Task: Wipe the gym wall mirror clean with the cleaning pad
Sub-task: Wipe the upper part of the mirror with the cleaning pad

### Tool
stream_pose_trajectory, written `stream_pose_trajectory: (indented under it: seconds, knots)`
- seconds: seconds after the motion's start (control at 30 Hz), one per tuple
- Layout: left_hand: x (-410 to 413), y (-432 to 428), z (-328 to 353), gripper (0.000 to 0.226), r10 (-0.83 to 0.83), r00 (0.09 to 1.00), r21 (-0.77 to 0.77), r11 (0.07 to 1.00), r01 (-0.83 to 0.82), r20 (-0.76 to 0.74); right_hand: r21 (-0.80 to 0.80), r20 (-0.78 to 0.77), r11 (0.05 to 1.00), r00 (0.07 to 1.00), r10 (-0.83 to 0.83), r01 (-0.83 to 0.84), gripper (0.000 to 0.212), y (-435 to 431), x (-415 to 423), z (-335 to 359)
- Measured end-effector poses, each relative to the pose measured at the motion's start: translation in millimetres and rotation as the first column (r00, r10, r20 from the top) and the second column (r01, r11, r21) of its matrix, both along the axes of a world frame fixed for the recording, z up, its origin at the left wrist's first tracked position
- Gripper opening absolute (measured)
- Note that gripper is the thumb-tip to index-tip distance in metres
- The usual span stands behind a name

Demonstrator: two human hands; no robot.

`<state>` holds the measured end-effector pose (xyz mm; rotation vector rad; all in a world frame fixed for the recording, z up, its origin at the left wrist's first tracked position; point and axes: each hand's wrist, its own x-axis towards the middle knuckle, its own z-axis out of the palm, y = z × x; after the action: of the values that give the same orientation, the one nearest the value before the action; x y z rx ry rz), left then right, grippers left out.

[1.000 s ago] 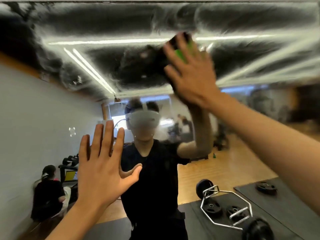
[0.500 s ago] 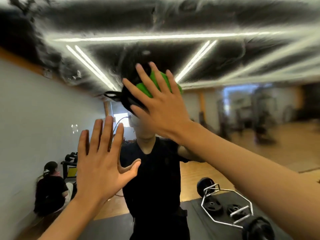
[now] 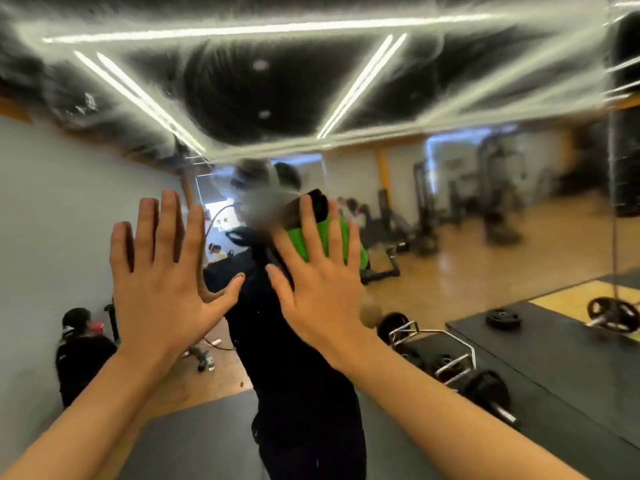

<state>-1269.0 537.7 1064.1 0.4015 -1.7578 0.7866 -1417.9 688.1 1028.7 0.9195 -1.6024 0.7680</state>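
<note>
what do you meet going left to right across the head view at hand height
seated person reflected in the mirror → left hand → right hand pressing the green cleaning pad → weight plate on the mat → barbell plate

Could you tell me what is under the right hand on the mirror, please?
A green cleaning pad with a black edge lies under the right hand; the fingers cover its middle and the mirror beneath.

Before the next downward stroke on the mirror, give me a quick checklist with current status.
1. Green cleaning pad under right hand, fingers spread flat: ok.
2. Left hand open, holding nothing: ok.
3. Whether the left hand touches the glass: cannot tell.
4. Upper part of the gym wall mirror free of white streaky film: not ok.
5. Lower glass reflecting clearly: ok.
</note>
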Motion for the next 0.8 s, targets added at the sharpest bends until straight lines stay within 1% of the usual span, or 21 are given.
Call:
stream_pose_trajectory:
  seconds: [0.07, 0.1, 0.13, 0.17, 0.2, 0.27, 0.33, 0.4, 0.43, 0.47, 0.5, 0.53, 0.6, 0.67, 0.7, 0.73, 0.77, 0.8]
  knots:
    - [2, 1, 0, 0.104, -0.004, 1.0, 0.005, 1.0, 0.004, 0.006, 0.12, -0.14, 0.993, 0.989, 0.038, -0.021, 0.06, 12, -13, -22]
    - [2, 1, 0, 0.103, -0.005, 1.0, 0.008, 1.0, 0.005, 0.005, 0.152, -0.191, 0.988, 0.981, 0.038, -0.009, 0.059, 25, -30, -31]
    - [2, 1, 0, 0.103, -0.007, 1.0, 0.009, 1.0, 0.007, 0.002, 0.155, -0.215, 0.988, 0.977, 0.014, 0.02, 0.059, 40, -51, -41]
    - [1, 1, -1, 0.103, -0.009, 1.0, 0.013, 1.0, 0.009, -0.001, 0.123, -0.202, 0.991, 0.979, -0.028, 0.054, 0.059, 57, -73, -50]
    - [0, 1, -1, 0.103, -0.01, 1.0, 0.02, 1.0, 0.01, -0.003, 0.065, -0.142, 0.994, 0.987, -0.075, 0.085, 0.059, 75, -96, -59]
    - [-2, 2, -2, 0.104, -0.004, 1.0, 0.027, 1.0, 0.004, -0.009, -0.072, 0.053, 0.988, 0.99, -0.13, 0.133, 0.061, 108, -134, -70]
    - [-2, 3, -1, 0.104, -0.001, 1.0, 0.023, 1.0, 0.001, -0.007, -0.199, 0.263, 0.965, 0.958, -0.118, 0.173, 0.064, 124, -153, -68]
    - [-2, 4, -1, 0.104, 0.007, 1.0, 0.014, 1.0, -0.007, -0.005, -0.352, 0.454, 0.905, 0.889, -0.058, 0.239, 0.064, 113, -145, -55]
    - [-2, 4, -1, 0.104, 0.007, 1.0, 0.014, 1.0, -0.007, -0.009, -0.409, 0.514, 0.87, 0.857, -0.03, 0.276, 0.064, 99, -131, -48]
    - [-1, 3, -1, 0.104, 0.004, 1.0, 0.015, 1.0, -0.004, -0.012, -0.425, 0.525, 0.858, 0.85, -0.026, 0.289, 0.064, 82, -112, -44]
    - [-1, 3, -1, 0.104, 0.001, 1.0, 0.016, 1.0, 0.0, -0.015, -0.402, 0.482, 0.876, 0.875, -0.044, 0.266, 0.065, 62, -89, -43]
    - [-1, 3, -1, 0.104, -0.001, 1.0, 0.017, 1.0, 0.001, -0.013, -0.336, 0.397, 0.918, 0.915, -0.063, 0.209, 0.066, 44, -65, -46]
    - [0, 2, -1, 0.104, -0.005, 1.0, 0.019, 1.0, 0.005, -0.005, -0.132, 0.181, 0.988, 0.982, -0.056, 0.081, 0.063, 18, -27, -56]
    - [1, -2, -1, 0.105, -0.011, 1.0, 0.016, 1.0, 0.01, 0.008, 0.02, -0.014, 1.0, 1.0, -0.007, 0.007, 0.059, 18, -23, -64]
    - [1, -3, -1, 0.105, -0.012, 1.0, 0.018, 1.0, 0.012, 0.014, 0.063, -0.096, 0.998, 0.995, 0.003, 0.003, 0.058, 27, -35, -64]
    - [0, -4, -1, 0.106, -0.014, 1.0, 0.024, 1.0, 0.014, 0.016, 0.075, -0.144, 0.997, 0.99, -0.01, 0.021, 0.058, 39, -51, -63]
    - [-1, -4, 0, 0.106, -0.015, 1.0, 0.031, 0.999, 0.014, 0.013, 0.056, -0.139, 0.997, 0.99, -0.037, 0.045, 0.058, 53, -69, -61]
    - [-2, -3, -1, 0.106, -0.013, 1.0, 0.039, 0.999, 0.012, 0.008, 0.002, -0.079, 0.998, 0.995, -0.067, 0.067, 0.058, 68, -87, -59]
